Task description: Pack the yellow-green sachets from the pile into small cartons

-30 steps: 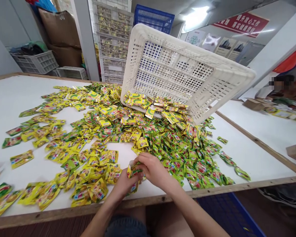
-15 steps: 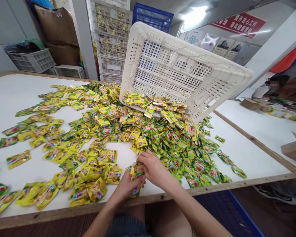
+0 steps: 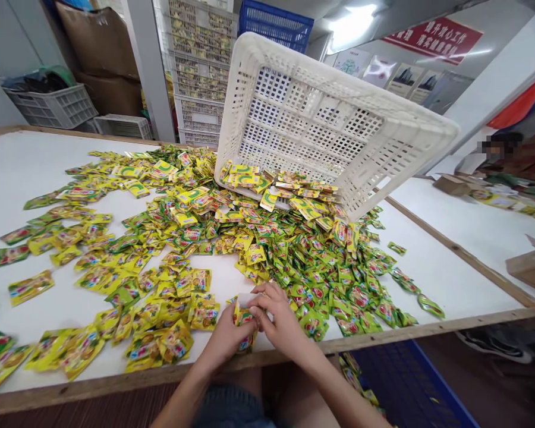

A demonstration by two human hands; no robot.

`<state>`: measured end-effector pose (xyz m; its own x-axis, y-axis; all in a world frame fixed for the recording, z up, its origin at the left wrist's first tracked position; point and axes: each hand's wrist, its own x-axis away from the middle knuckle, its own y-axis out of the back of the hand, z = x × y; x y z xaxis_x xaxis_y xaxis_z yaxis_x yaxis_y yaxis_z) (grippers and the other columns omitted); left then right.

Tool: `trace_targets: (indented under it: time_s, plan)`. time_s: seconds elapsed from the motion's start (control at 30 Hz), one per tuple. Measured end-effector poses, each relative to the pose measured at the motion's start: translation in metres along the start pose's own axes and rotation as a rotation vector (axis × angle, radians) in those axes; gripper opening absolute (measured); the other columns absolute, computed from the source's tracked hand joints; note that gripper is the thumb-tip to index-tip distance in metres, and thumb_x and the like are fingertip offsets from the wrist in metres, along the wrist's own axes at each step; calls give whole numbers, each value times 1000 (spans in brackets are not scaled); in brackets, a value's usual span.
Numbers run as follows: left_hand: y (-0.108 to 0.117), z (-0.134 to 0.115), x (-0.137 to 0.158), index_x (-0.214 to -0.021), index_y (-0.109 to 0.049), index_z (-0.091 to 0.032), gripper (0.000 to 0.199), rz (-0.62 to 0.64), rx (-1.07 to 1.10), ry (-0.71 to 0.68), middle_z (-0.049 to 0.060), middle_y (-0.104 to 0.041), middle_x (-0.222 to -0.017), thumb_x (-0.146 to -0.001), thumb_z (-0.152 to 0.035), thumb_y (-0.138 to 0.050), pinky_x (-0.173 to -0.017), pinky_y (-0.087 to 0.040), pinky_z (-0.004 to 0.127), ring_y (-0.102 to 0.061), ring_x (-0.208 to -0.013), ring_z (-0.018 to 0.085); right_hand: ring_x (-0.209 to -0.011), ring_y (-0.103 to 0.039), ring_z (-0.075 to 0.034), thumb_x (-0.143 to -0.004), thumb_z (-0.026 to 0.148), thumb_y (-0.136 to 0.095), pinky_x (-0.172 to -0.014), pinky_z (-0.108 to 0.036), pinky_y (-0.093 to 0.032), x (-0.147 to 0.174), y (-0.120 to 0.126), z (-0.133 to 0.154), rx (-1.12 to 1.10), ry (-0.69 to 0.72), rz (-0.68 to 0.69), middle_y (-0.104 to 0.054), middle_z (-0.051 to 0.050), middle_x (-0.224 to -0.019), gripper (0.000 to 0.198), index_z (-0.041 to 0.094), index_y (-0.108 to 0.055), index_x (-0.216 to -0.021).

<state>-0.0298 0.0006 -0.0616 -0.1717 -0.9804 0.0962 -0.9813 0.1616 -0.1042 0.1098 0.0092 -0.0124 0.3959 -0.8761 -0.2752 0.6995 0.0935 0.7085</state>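
At the table's front edge my left hand [image 3: 230, 334] is closed round a small yellow-and-green packet [image 3: 238, 315]. Beside it, my right hand [image 3: 280, 316] has its thumb and fingers pinched at the packet's upper right edge. A pale flat patch shows between the hands; what it is I cannot tell. Green packets [image 3: 314, 297] are heaped right of my hands, and yellow packets [image 3: 160, 345] lie in loose groups to the left. Behind them a tilted white plastic basket [image 3: 339, 83] spills yellow cards or flat packs [image 3: 245, 178] onto the heap.
A wooden strip [image 3: 463, 252] edges the white tabletop [image 3: 18, 172] on the right. Below the front edge is a blue crate [image 3: 401, 374] with some packets. Stacked white crates [image 3: 200, 77] stand behind. A cardboard box [image 3: 532, 267] sits at far right, with a person beyond.
My right hand has drawn back slightly and lower, its fingers shifting at the packet's edge. A pale patch now shows between my hands. Packets in the blue crate have come into view.
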Motion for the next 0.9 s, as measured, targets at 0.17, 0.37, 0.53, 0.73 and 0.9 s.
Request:
trace_targets:
  time_s: [0.17, 0.37, 0.53, 0.73, 0.9]
  plan:
    - [1, -4, 14, -106, -38, -21, 44, -126, -8, -88, 5, -64, -97, -71, -27, -64, -81, -45, 30, -61, -88, 18, -98, -47, -21, -86, 22, -49, -86, -35, -35, 3, -5, -4, -22, -28, 66, -56, -5, -94, 21, 20, -63, -70]
    - [11, 0, 26, -103, -43, -21, 30, -134, 42, -136, 6, -61, -102, -78, -26, -58, -87, -45, 32, -59, -97, 19, -78, -56, -16, -82, 25, -54, -71, -27, -43, 16, -29, -13, -586, -228, -154, -59, -1, -84, 21, 22, -44, -100]
    - [14, 3, 24, -113, -41, -23, 34, -73, 60, -105, 6, -59, -108, -81, -25, -54, -88, -45, 33, -58, -100, 19, -83, -59, -17, -78, 25, -60, -75, -27, -45, 25, -47, -19, -749, -330, -337, -61, -1, -85, 16, 22, -50, -89]
    - [26, -1, 21, -100, -50, -21, 21, -53, -82, -102, 4, -62, -93, -80, -27, -55, -77, -49, 29, -62, -85, 18, -85, -59, -18, -83, 25, -53, -82, -30, -42, 14, -37, -16, -554, -216, -215, -66, -4, -84, 14, 20, -66, -85]
    - [31, -2, 19, -92, -56, -19, 19, -168, -138, -169, 6, -64, -97, -75, -25, -61, -88, -45, 33, -60, -94, 20, -78, -58, -16, -82, 23, -54, -74, -27, -44, 3, -35, -12, -477, -156, -159, -64, -4, -78, 14, 18, -67, -77]
